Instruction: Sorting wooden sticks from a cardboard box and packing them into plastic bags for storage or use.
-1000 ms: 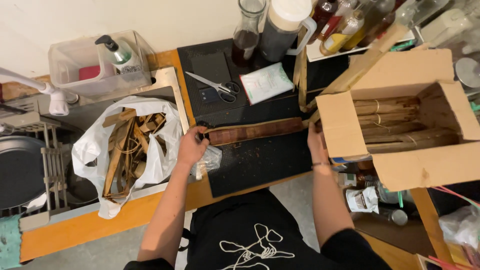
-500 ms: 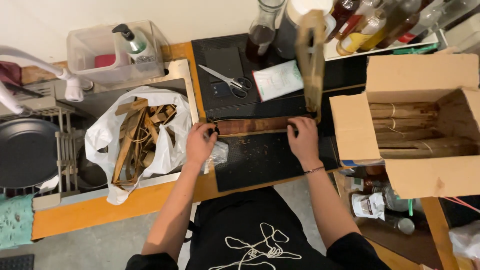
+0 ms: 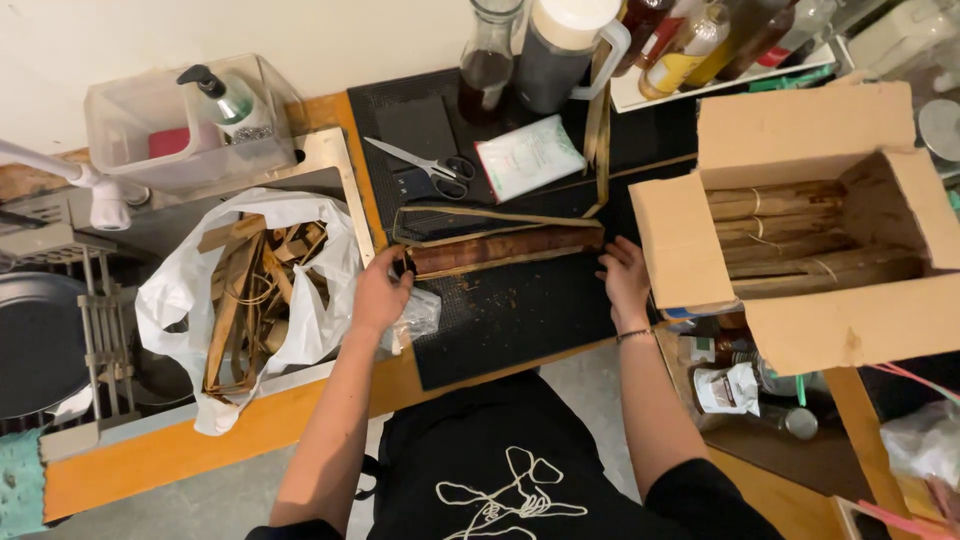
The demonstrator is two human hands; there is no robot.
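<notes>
A long brown roll wrapped in dry leaf (image 3: 500, 250) lies across the black mat (image 3: 520, 310). My left hand (image 3: 380, 293) grips its left end. My right hand (image 3: 625, 278) rests with spread fingers at its right end, beside the cardboard box (image 3: 800, 330). A loosened strip of leaf (image 3: 480, 213) arches above the roll and stands upright at its right end. Several similar brown bundles (image 3: 800, 235) lie inside the box.
A white plastic bag (image 3: 170, 300) of peeled leaf strips sits in the sink at the left. Scissors (image 3: 430, 165), a white packet (image 3: 528, 158), a carafe and bottles stand at the back. A clear tub with a pump bottle (image 3: 215, 100) is at the far left.
The leaf strip that my right hand held upright has been let go and hangs loose above the roll. My right hand has moved to the roll's right end. My left hand stays put.
</notes>
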